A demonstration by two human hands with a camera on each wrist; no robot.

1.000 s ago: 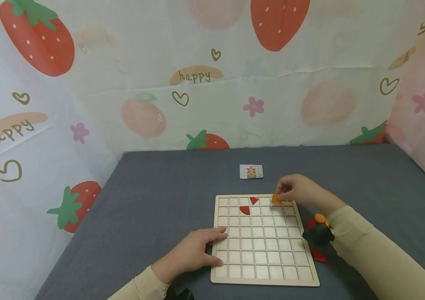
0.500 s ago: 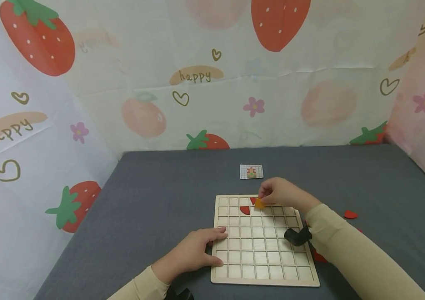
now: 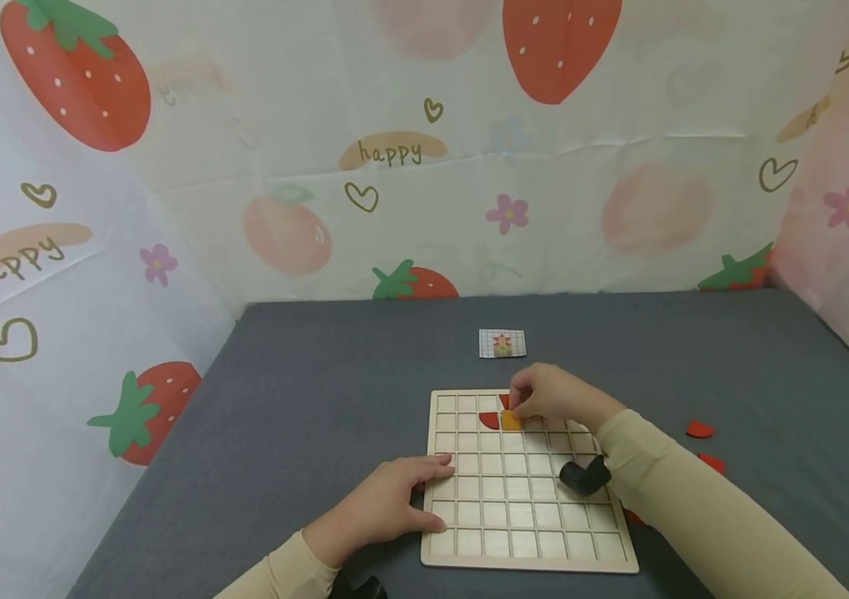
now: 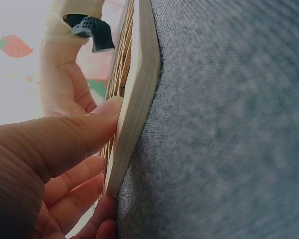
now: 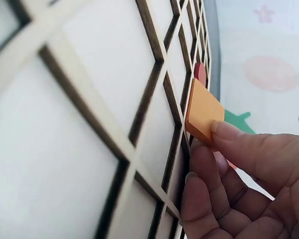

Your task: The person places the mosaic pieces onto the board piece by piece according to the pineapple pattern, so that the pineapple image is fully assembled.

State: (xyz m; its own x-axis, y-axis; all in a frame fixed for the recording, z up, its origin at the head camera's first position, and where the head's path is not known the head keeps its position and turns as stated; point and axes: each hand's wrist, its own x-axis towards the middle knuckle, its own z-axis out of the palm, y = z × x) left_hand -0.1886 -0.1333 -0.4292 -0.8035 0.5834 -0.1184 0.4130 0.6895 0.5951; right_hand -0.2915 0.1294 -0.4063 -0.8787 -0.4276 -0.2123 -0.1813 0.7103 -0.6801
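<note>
Three sides of strawberry-printed fabric (image 3: 424, 208) surround the counter (image 3: 335, 374), covered in grey cloth. A wooden grid board (image 3: 529, 566) lies there, its far rim nearly parallel to the counter's back edge. Of the hands, the right hand (image 3: 559, 393) pinches an orange tile (image 3: 510, 420) over the board's second row from the back, just right of a red piece (image 3: 489, 420). Squarish, neither side clearly longer, the tile roughly follows the grid lines. The left hand (image 3: 387, 503), thumb and fingers spread, touches the board's left edge.
</note>
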